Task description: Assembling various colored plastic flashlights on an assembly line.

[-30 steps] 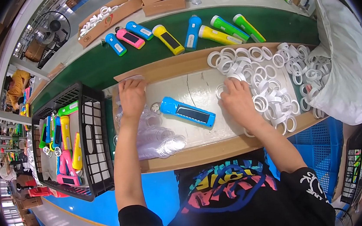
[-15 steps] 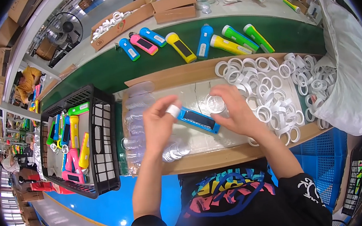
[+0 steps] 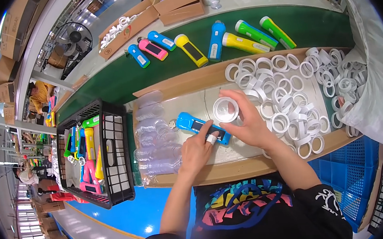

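A blue flashlight [image 3: 186,121] with a dark panel lies in the cardboard tray [image 3: 197,178], its head toward the left. My left hand [image 3: 196,152] has its fingers closed over the flashlight's body; a white band wraps one finger. Just right of it, my right hand [image 3: 249,125] pinches a white ring with a clear cup-like centre [image 3: 225,109] by its edge. Its round face is turned up, held above the flashlight's far-right end and apart from it. My left palm hides part of the tray floor.
Clear plastic discs [image 3: 156,136] lie stacked in the tray's left part; loose white rings [image 3: 286,96] heap at its right. Several flashlights [image 3: 191,50] lie on the green surface beyond. A black crate [image 3: 118,159] of flashlights stands left, a white sack [image 3: 374,102] right.
My left hand has moved from the flashlight's head end down and right onto its body, uncovering the head. My right hand has tilted the ring's face upward. The whole view has shifted slightly.
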Motion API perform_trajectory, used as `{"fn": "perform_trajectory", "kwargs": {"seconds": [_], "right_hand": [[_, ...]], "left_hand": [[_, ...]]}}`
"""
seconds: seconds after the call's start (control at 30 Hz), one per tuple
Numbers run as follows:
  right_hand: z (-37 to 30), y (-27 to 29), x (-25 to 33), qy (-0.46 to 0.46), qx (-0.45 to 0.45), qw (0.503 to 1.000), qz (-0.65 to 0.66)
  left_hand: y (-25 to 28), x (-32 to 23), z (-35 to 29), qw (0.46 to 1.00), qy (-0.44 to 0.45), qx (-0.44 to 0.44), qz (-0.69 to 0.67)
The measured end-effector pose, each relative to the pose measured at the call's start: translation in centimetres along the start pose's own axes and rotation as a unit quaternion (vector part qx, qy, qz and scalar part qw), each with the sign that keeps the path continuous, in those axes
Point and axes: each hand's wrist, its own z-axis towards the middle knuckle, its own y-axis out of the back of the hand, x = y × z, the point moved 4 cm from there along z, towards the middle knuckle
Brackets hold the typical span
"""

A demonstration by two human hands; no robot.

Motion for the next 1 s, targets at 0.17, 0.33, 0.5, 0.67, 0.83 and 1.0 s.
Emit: {"fn": "perform_trajectory", "kwargs": {"seconds": [0.17,0.33,0.5,0.67,0.83,1.0], "right_hand": [[-0.4,1.3,-0.7,-0.030,-0.019,0.999,0.014],[-0.3,1.4,-0.6,-0.056,-0.039,0.998,0.007],[-0.5,1.0,-1.5,-0.001,-0.047,0.998,0.031],[-0.6,0.4,-1.0,0.009,-0.003,1.000,-0.004],[-0.7,0.3,-0.5,0.033,0.032,0.999,-0.019],[-0.7,0.6,0.3,0.059,0.063,0.995,-0.051]], "left_hand": [[2.2,-1.1,-0.8,0.994,-0.025,-0.097,-0.040],[8.1,-2.7,-4.1,0.984,-0.121,-0.048,-0.122],[10.8,-5.4,-6.1,0.979,-0.189,0.027,-0.077],[10.9,-5.1,-6.7,0.970,-0.229,0.074,0.029],[11.9,-4.4,-6.5,0.964,-0.247,0.095,0.023],[14.2,-4.1,-6.4,0.987,-0.159,0.012,-0.031]]}}
